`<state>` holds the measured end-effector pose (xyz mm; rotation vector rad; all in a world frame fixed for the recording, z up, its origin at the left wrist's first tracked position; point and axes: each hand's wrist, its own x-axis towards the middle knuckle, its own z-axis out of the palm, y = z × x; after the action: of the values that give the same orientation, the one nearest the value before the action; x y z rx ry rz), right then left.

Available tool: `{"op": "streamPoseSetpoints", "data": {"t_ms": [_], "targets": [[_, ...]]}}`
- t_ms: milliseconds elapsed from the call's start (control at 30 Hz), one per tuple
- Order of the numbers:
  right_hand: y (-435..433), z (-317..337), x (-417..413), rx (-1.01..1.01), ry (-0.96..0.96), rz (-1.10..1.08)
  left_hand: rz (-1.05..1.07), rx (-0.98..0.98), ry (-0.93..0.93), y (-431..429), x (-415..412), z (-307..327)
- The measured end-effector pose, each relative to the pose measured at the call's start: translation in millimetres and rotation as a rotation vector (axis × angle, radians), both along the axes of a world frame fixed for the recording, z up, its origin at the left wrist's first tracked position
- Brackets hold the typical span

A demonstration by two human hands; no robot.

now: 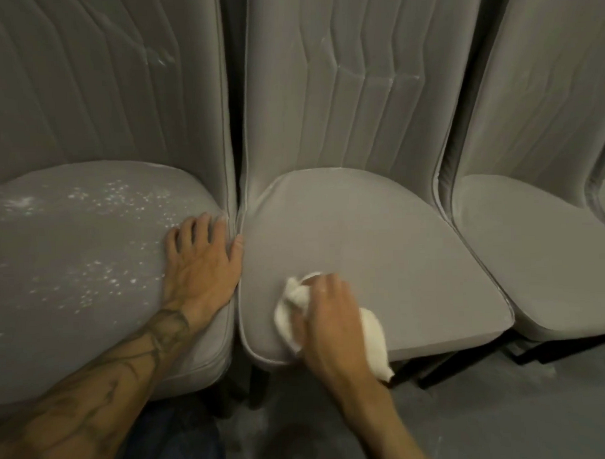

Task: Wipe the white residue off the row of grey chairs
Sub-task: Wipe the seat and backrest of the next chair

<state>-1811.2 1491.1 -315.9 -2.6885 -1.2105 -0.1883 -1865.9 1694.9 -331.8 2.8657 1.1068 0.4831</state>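
Three grey chairs [542, 248] in view, side by side; right hand [326, 317] bunches a white cloth [373, 333], fingers curled over it, pressing it onto the front-left part of the middle seat [380, 247], close to the near edge; left hand [201, 258] lies flat, fingers spread wide, holding nothing, on the inner edge of the left seat [57, 323], thumb at the gap between the two seats; white residue [99, 236] speckles the left seat just beyond and outward of the left hand's fingertips; fainter streaks mark the backrest [374, 75] above the right hand. Risks, as I judge them: the flat left palm sits at the margin of the specks and may grind them into the pile, or carry them across to the middle seat; a tail of cloth hangs past the seat edge beside the right wrist, so it may shed powder onto the floor [506, 411]; a loaded cloth may smear rather than lift; the backrest streaks are easy to miss.
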Motion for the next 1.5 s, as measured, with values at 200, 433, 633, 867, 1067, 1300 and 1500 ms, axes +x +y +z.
{"op": "streamPoseSetpoints", "data": {"t_ms": [200, 433, 633, 867, 1067, 1300, 1500], "targets": [[23, 1, 0, 0.058, 0.060, 0.230, -0.059, -0.049, -0.056, 11, -4, 1], [132, 4, 71, -0.040, 0.052, 0.025, -0.040, -0.063, -0.063, 9, -3, 0], [114, -11, 34, 0.037, -0.090, 0.167, -0.053, -0.053, -0.031, 11, -6, -6], [160, 4, 67, -0.093, 0.004, 0.085, -0.047, -0.075, -0.092, 13, -4, -9], [109, -2, 26, -0.070, -0.091, 0.146, -0.040, -0.074, -0.116, 14, -4, -14], [113, 9, 28, -0.060, 0.030, 0.169, -0.032, -0.079, -0.120, 14, -4, -11], [65, 3, -11, -0.004, 0.004, 0.231, -0.024, -0.082, -0.114, 13, -5, -8]]}}
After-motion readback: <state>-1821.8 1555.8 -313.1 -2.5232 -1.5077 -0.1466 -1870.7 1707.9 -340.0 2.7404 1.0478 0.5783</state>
